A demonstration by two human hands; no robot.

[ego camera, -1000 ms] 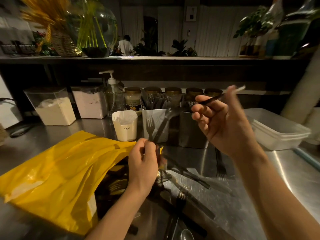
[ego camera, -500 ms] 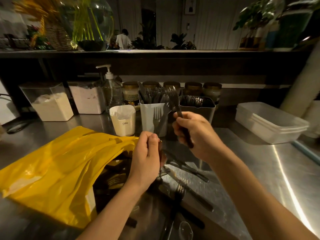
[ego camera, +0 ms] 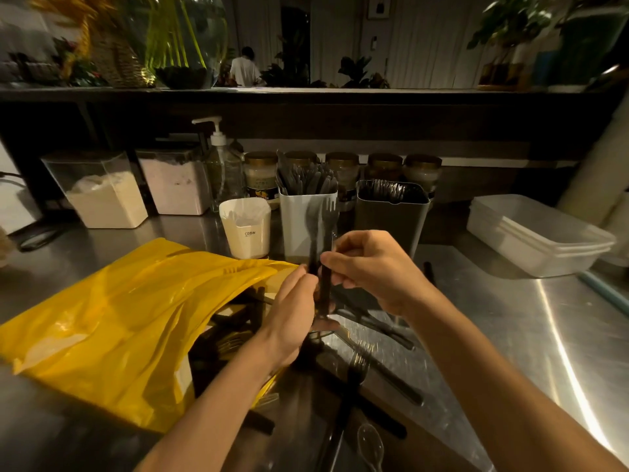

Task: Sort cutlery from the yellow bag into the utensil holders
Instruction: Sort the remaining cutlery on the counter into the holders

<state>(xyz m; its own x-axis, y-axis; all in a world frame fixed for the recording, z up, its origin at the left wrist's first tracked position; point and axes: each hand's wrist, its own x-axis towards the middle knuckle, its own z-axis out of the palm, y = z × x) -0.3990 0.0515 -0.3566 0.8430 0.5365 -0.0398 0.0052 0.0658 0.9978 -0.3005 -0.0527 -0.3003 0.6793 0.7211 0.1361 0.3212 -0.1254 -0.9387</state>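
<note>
From my remote seat I see both hands meeting above the steel worktop (ego camera: pixel 510 318), just in front of the holders. The left grip (ego camera: pixel 292 315) is clamped round the handle of a dark utensil (ego camera: pixel 311 226) that stands upright. Its head is rounded but blurred, so I cannot tell whether it is a spoon or a knife. The right grip (ego camera: pixel 377 270) is closed too, thumb and fingertips pinching the handle of a black fork (ego camera: pixel 328 212) held upright right beside the first piece, tines up. Both heads show against the face of the white holder (ego camera: pixel 299 240).

That white holder is packed with dark cutlery standing on end. Just to its right stands the grey holder (ego camera: pixel 391 219), with a row of fork heads showing at its rim. A paper cup (ego camera: pixel 246 233) marked CRBW sits just left of the white holder.

The yellow bag (ego camera: pixel 112 318) lies crumpled on the left of the worktop, its mouth open toward the hands, with more dark cutlery (ego camera: pixel 235 321) showing inside. Loose pieces lie below the hands, among them a fork (ego camera: pixel 357 366) and a clear spoon (ego camera: pixel 369 441).

Stacked clear tubs (ego camera: pixel 537 233) sit at the right. A pump bottle (ego camera: pixel 221 165) and two canisters of powder (ego camera: pixel 102 192) stand at the back left.
</note>
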